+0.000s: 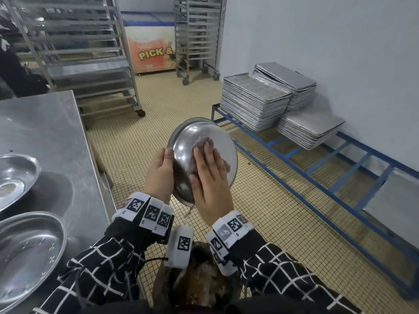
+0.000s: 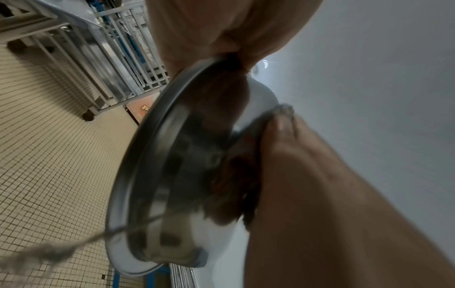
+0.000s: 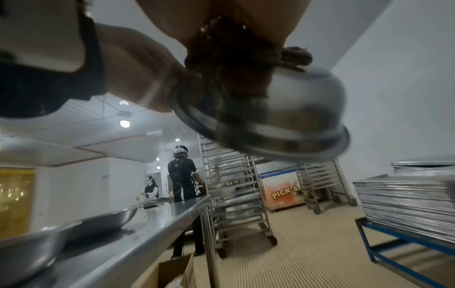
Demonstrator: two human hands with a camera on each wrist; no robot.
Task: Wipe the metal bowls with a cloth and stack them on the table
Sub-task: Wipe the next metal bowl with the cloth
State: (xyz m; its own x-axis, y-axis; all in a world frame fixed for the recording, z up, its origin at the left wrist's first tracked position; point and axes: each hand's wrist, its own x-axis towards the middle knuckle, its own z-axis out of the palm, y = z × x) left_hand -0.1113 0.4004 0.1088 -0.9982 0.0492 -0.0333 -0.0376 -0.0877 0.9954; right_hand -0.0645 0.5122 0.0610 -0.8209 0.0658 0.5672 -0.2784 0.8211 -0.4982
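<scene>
The bowl (image 1: 201, 155) is held tilted in the air over the floor, at three o'clock from the surface (image 1: 45, 137). The left hand (image 1: 159, 175) pinches its rim; the right hand (image 1: 209, 177) presses the cloth (image 1: 204, 142) flat-fingered against its outside. Hard rubbing could twist the slick rim from that one-sided grip, dropping the bowl.

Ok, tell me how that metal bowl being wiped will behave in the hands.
The metal bowl is probably stiff and fairly light: the left hand alone holds it up by the rim. Its polished, mirror-like outside likely makes it slippery under the cloth that the right hand presses flat. Set down dome-first, the rounded underside would probably rock.
</scene>
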